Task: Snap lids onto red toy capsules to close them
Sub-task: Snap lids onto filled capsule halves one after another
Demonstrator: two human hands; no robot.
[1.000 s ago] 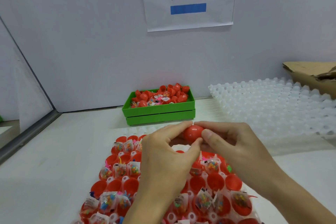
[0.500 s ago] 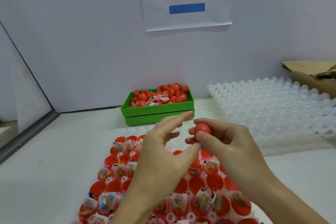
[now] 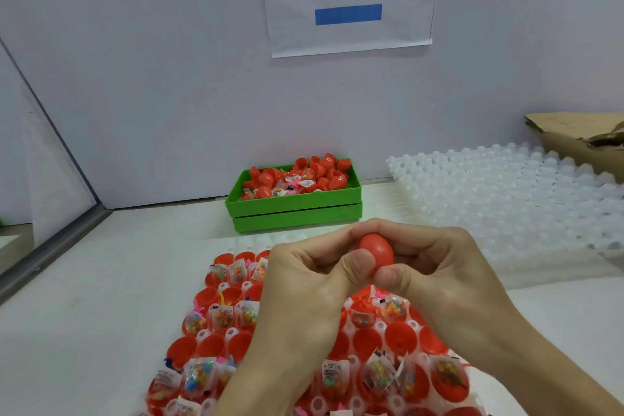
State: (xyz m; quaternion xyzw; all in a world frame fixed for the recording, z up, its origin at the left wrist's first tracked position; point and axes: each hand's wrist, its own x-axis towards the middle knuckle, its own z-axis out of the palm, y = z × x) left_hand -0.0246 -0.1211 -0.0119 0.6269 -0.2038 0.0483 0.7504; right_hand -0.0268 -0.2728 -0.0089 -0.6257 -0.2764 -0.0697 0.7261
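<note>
Half a second ago the left hand (image 3: 304, 280) had let go, fingers spread; now both hands are back together, and the right hand (image 3: 449, 277) has company on the capsule (image 3: 377, 251). Each hand pinches it between thumb and curled fingers, above the tray (image 3: 236, 331) of open red halves and toy packets. Beyond the hands sits the green bin (image 3: 293, 208). The palms hide the capsule's seam and much of the tray; the tray's near edge is cut off.
</note>
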